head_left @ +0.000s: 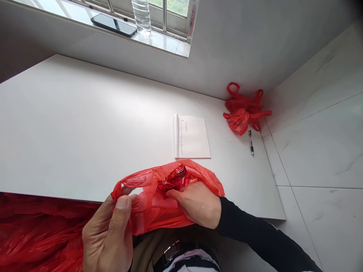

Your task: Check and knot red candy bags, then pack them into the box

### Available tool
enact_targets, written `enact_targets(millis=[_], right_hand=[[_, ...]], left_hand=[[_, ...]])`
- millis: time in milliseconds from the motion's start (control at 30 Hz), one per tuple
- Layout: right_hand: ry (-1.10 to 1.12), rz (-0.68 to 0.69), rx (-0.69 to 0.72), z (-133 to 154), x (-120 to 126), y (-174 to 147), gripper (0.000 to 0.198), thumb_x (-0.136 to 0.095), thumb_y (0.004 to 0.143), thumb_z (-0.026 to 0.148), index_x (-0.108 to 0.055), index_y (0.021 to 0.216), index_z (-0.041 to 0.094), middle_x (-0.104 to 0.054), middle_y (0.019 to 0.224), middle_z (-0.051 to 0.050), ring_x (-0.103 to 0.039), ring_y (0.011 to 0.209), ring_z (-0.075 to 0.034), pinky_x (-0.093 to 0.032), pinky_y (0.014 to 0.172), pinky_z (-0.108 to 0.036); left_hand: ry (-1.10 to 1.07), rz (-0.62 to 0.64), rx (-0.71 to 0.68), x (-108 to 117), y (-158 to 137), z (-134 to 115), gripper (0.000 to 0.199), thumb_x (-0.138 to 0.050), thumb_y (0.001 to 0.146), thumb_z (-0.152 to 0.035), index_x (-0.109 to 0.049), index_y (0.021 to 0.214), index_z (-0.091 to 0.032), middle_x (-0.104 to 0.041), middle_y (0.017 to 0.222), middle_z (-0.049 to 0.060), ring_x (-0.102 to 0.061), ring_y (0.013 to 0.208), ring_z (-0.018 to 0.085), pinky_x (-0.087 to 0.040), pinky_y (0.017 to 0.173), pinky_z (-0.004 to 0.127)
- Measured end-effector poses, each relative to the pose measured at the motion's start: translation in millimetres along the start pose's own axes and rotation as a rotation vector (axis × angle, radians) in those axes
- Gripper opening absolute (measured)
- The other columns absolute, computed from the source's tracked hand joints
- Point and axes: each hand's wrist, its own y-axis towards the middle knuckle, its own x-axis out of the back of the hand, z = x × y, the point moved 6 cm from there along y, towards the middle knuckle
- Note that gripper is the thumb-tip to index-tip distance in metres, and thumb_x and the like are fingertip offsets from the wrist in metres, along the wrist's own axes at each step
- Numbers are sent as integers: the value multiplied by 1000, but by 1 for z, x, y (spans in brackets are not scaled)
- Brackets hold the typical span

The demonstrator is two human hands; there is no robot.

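Note:
A thin red plastic bag [150, 215] hangs at the table's front edge with its mouth spread. My left hand [110, 230] pinches the bag's handle between thumb and fingers. Inside lie several small pieces in shiny red wrappers [178, 172], some with dark printing. My right hand [198, 202] reaches into the bag among these pieces. Its thumb shows, while the other fingertips are out of sight within the bag, so whether it grips a piece is unclear.
Behind the bag, an open notepad [194, 138] with writing lies on the white table [113, 124]. Knotted red bags [241, 113] and a pen [251, 143] are at the right corner. More red plastic [39, 234] is heaped at lower left. A phone [113, 25] and water bottle [142, 19] occupy the windowsill.

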Motion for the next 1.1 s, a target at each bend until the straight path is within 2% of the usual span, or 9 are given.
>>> enact_targets(millis=[67, 267, 367, 533, 633, 733, 867, 967, 1100], right_hand=[[-16, 60, -22, 0, -2, 2, 38, -54, 88, 11, -63, 122, 22, -65, 66, -1, -54, 54, -18, -23, 49, -31], [24, -84, -45, 0, 5, 13, 48, -51, 97, 18, -48, 145, 23, -68, 75, -2, -60, 62, -20, -27, 50, -30], [30, -91, -30, -2, 5, 8, 46, -55, 95, 16, -53, 141, 21, -67, 74, -2, -60, 61, -20, -33, 51, -30], [220, -394, 51, -1, 51, -40, 35, -42, 103, 11, -57, 134, 18, -70, 96, -5, -64, 83, -19, -51, 71, -31], [192, -528, -41, -10, 71, -66, 34, -50, 101, 11, -58, 133, 20, -69, 108, -7, -62, 96, -21, -53, 82, -33], [-15, -387, -210, -29, 54, -69, 45, -64, 93, 13, -57, 137, 18, -66, 119, -11, -59, 106, -30, -51, 92, -46], [-77, -229, -227, -53, 15, -60, 37, -56, 93, 8, -62, 129, 14, -68, 101, -12, -62, 94, -30, -50, 87, -50], [-25, -266, -171, -54, 9, -61, 27, -48, 99, 13, -66, 119, 17, -67, 96, -11, -63, 91, -28, -50, 84, -48], [140, -427, -70, -42, 33, -78, 33, -50, 104, 32, -59, 135, 29, -65, 115, -8, -62, 104, -27, -55, 83, -42]], left_hand=[[3, 11, 4, -1, 0, 0, 28, -84, 75, -49, -81, 91, -26, -80, 95, 2, -73, 70, 16, -62, 59, 19], [23, 21, 17, -4, 0, -1, 28, -85, 74, -49, -80, 91, -28, -78, 89, 0, -71, 73, 14, -59, 59, 16], [44, 22, 2, -1, -1, 0, 27, -83, 76, -49, -78, 92, -28, -76, 91, -1, -69, 74, 14, -57, 57, 15], [307, -5, -310, 4, -4, -13, 20, -73, 89, -42, -75, 98, -25, -65, 91, 0, -61, 86, 14, -52, 74, 19], [362, 21, -480, 0, -4, -25, 9, -69, 93, -32, -75, 96, -26, -58, 108, 1, -56, 104, 15, -47, 88, 24], [244, 154, -410, -12, -2, -28, 20, -61, 98, -31, -72, 83, -24, -60, 118, 3, -55, 120, 21, -48, 97, 30], [136, 366, -299, -36, -12, -23, 27, -52, 103, -31, -68, 84, -22, -62, 131, 5, -54, 131, 25, -46, 109, 39], [90, 509, -253, -49, -23, -18, 28, -45, 106, -35, -69, 103, -22, -65, 132, 6, -53, 134, 26, -39, 118, 47], [-18, 584, -307, -55, -32, -24, 28, -45, 106, -36, -69, 108, -22, -71, 123, 6, -56, 133, 25, -35, 121, 50]])
